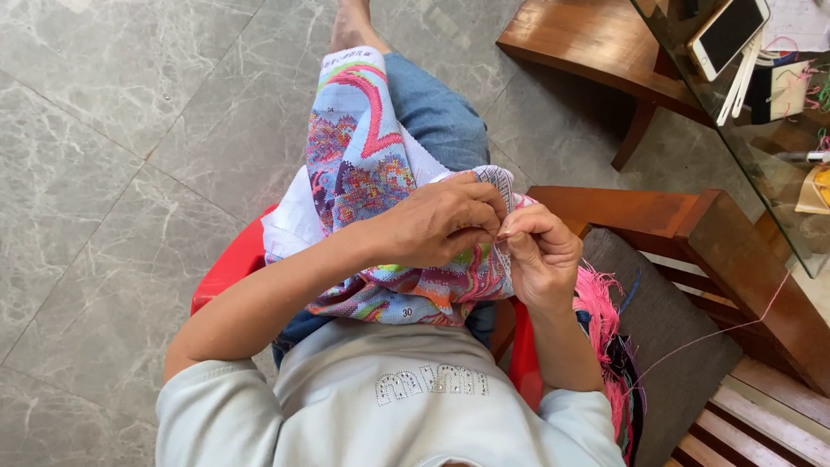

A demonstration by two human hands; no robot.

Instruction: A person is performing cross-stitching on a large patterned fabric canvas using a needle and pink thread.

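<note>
Closest to the camera, a person in a pale grey top sits on a red plastic chair (pixel 226 270), both bare hands meeting over a cross-stitch cloth (pixel 367 173) draped across the lap and down one denim-clad leg. Left hand (pixel 441 223) lies curled over the cloth's bunched upper edge, fingers bent and gripping the fabric. Right hand (pixel 540 255) has thumb and forefinger pinched together just beside the left fingertips, on something too small to make out. The cloth carries a dense, many-coloured stitched pattern with a bold pink arc, its white border showing at the side. A hank of pink threads (pixel 601 324) spills beside the right forearm onto the dark cushion of a wooden bench (pixel 683 229), and one pink strand (pixel 718 333) trails off to the right. Farther out, grey marble floor tiles (pixel 112 130) spread beneath the outstretched bare foot, and a white smartphone (pixel 728 33) rests on a glass-topped table (pixel 778 186) at upper right.
</note>
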